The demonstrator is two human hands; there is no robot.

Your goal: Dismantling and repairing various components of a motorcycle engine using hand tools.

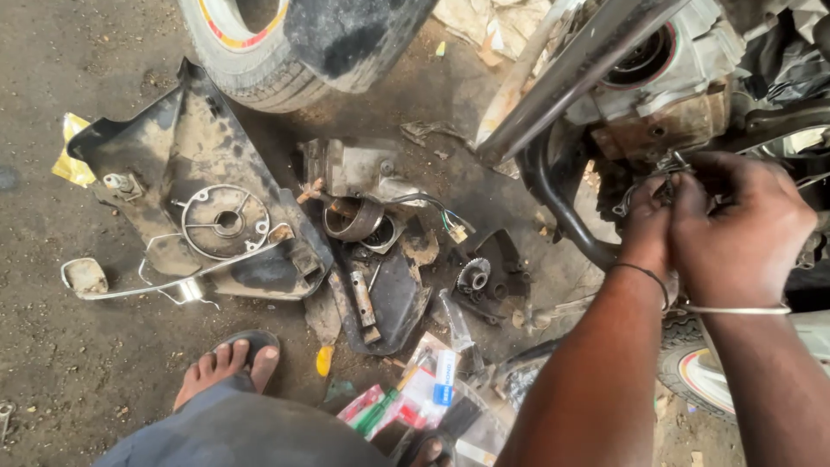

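My left hand (647, 227) and my right hand (742, 227) are raised together beside a motorcycle engine (666, 78) at the upper right. Both pinch a thin metal chain (644, 183) that hangs just under the rusty engine case. The fingers of both hands are closed around the chain's end near a small metal piece (676, 163). A dark thread circles my left wrist and a thin metal bangle my right. A black curved frame tube (558, 195) runs just left of my hands.
On the dirt floor lie a black plastic side panel (186, 151) with a round metal plate (223, 220), a mirror (85, 277), a small sprocket (474, 277), a metal engine part (354, 169) and packets (432, 389). A tyre (285, 43) stands at the top. My sandalled foot (226, 367) is at the bottom.
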